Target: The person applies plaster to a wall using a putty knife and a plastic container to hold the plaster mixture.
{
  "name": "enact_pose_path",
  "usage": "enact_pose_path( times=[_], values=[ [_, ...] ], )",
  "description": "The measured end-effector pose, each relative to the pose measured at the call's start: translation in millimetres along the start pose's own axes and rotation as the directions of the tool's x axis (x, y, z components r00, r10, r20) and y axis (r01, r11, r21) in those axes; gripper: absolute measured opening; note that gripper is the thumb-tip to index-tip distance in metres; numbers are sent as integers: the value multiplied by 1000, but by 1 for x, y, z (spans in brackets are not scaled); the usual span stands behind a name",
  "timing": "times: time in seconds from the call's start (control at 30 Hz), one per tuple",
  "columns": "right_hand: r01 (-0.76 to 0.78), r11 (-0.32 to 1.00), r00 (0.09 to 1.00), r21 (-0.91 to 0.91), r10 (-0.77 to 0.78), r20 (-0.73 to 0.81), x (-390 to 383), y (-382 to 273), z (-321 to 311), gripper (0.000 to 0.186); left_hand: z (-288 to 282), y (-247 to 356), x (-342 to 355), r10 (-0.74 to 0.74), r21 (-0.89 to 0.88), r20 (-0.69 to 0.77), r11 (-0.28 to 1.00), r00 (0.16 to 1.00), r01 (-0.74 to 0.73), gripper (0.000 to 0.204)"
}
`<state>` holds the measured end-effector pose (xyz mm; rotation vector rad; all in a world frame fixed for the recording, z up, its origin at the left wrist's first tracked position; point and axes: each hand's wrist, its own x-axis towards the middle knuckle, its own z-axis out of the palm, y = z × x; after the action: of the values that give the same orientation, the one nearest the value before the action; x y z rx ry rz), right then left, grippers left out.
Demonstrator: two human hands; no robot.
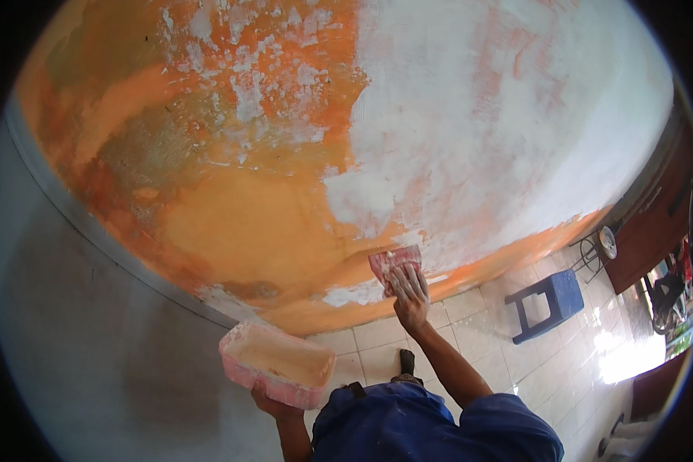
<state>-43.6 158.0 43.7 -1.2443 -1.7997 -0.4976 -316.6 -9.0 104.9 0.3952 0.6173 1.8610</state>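
— What's that in the right hand (410, 296)?

— A flat scraper (395, 264), pinkish-red and smeared with white filler. It lies flat against the wall (269, 223), low down, right where the white patch meets the orange paint. The fingers are spread over its back, pressing it on.

— Which way does it run?

— Its long side lies roughly level along the wall, tipped a little; the blade faces up and away from the wrist, towards the white patch.

— And the left hand (273, 404)?

— It's under a pink tray (277, 364), fingers curled round the bottom edge. The tray sits below and left of the scraper, well apart from it, pale paste coating its inside. A blue stool (550, 302) stands on the tiled floor (470, 308), right of the scraper.
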Motion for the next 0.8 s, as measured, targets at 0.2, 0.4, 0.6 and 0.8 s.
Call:
enact_pose_path(
  times=[0.2,0.4,0.6,0.8],
  values=[
    [136,990,943,-47,-143,-299,119,-17,-58,26,-3,0,-5,-46,-18,-21,999,999,45,80],
    [161,986,954,-33,-164,-252,141,5,-25,39,-2,-15,0,-38,2,-28,999,999,38,80],
    [-1,998,999,66,-1,34,-26,5,3,35,11,-10,-2,4,-9,11,1000,1000,-4,80],
    [73,997,970,-16,-74,-230,97,-18,-56,23,11,-17,-4,3,-38,-47,999,999,-5,79]
  ],
)
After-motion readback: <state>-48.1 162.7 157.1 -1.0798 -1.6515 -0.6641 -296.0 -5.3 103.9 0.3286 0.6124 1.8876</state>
